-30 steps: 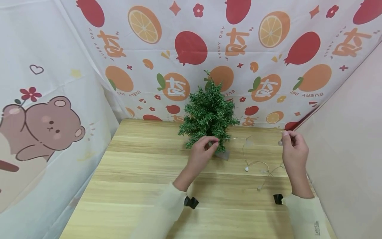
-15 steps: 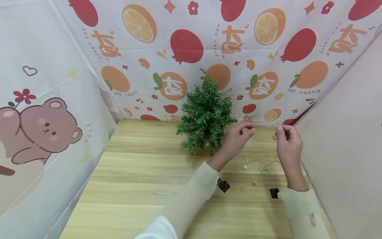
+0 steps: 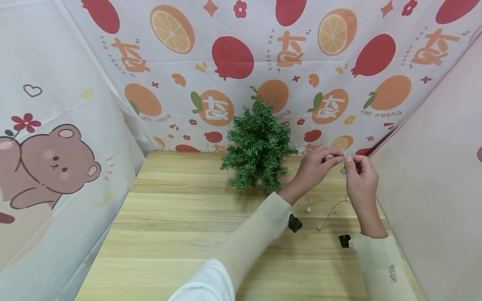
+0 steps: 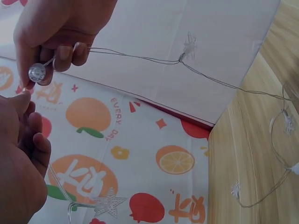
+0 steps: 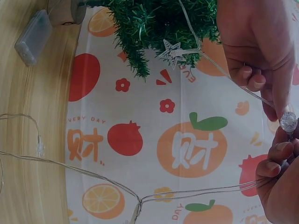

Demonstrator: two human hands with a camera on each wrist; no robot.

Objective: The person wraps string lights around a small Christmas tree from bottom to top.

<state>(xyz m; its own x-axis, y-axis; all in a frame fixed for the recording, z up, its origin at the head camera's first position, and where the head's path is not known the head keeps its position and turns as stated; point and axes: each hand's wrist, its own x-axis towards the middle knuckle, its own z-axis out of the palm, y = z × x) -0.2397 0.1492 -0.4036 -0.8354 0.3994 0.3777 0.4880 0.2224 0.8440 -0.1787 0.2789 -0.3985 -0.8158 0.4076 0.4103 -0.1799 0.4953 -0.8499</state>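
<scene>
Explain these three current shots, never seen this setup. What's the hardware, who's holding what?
There's no robot here: a person works with bare hands, filmed by three worn cameras. The wide picture is from the head, looking forward and down. The two close-ups come from the left and right wrists, so the tabletop appears along one side.

The left hand and right hand meet at the fingertips, both pinching a light string; a clear bulb sits at their fingers. More of the string lies on the tabletop. A small green tree stands toward the back, with a flat grey case near its base.
</scene>
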